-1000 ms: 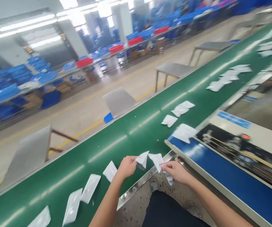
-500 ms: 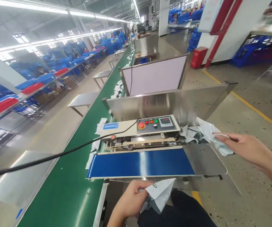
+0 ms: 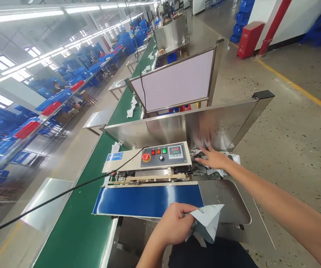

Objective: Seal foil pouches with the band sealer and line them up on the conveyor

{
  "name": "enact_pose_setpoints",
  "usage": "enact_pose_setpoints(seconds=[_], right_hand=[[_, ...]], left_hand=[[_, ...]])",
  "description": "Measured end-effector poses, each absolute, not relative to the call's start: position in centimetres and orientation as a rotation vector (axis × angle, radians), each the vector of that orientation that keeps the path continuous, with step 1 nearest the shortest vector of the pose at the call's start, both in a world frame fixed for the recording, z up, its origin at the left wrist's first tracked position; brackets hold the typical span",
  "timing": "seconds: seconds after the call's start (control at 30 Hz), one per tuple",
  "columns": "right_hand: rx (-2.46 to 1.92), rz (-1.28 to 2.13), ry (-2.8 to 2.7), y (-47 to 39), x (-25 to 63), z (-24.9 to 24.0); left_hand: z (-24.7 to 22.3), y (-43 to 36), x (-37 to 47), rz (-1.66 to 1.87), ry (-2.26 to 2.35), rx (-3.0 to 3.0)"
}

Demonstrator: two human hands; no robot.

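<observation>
While the left hand [image 3: 174, 227] pinched a thin, floppy white pouch [image 3: 208, 222] at its edge, the right hand [image 3: 215, 159] lay flat and spread on the slippery pouch pile [image 3: 227, 163] beside the sealing machine [image 3: 163, 156]

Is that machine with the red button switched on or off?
On: the sealing machine's small display shows lit red digits and a green light glows beside it.

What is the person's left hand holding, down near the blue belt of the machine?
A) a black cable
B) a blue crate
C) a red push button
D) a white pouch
D: the left hand pinches a white pouch just below the blue belt, while the right hand reaches to the pile of pouches beside the control panel.
</observation>
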State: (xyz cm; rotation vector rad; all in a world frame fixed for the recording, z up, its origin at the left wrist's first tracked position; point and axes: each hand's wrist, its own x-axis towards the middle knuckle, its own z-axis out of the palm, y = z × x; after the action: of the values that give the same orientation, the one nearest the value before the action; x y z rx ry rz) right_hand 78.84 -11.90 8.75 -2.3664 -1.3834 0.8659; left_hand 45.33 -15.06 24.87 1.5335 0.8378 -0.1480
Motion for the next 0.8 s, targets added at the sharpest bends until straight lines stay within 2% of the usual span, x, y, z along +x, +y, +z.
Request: enact_pose_setpoints(seconds=[0.1,0.2,0.27,0.47,0.67,0.8], right_hand=[[-2.101,0.764,-1.44,-17.3,78.3,11.6],[-1.571,0.996,-1.593,-23.3,74.6,13.9],[-1.405,1.085,-1.577,-26.2,71.3,14.1],[-1.676,0.839,-0.922,-29.5,67.3,12.4],[-1.565,0.868,-1.35,-28.3,64.3,14.2],[-1.632,0.983,-1.288,-26.9,62.7,13.8]], left_hand=[[23.9,-14.5,45.9,-0.202,0.936,1.532],[22.9,-13.7,46.8,-0.234,0.974,1.54],[22.5,-13.1,47.3,-0.276,0.981,1.522],[22.0,-11.8,46.5,-0.303,1.015,1.432],[20.8,-11.7,46.1,-0.342,0.932,1.413],[19.6,-11.8,45.6,-0.247,0.947,1.402]])
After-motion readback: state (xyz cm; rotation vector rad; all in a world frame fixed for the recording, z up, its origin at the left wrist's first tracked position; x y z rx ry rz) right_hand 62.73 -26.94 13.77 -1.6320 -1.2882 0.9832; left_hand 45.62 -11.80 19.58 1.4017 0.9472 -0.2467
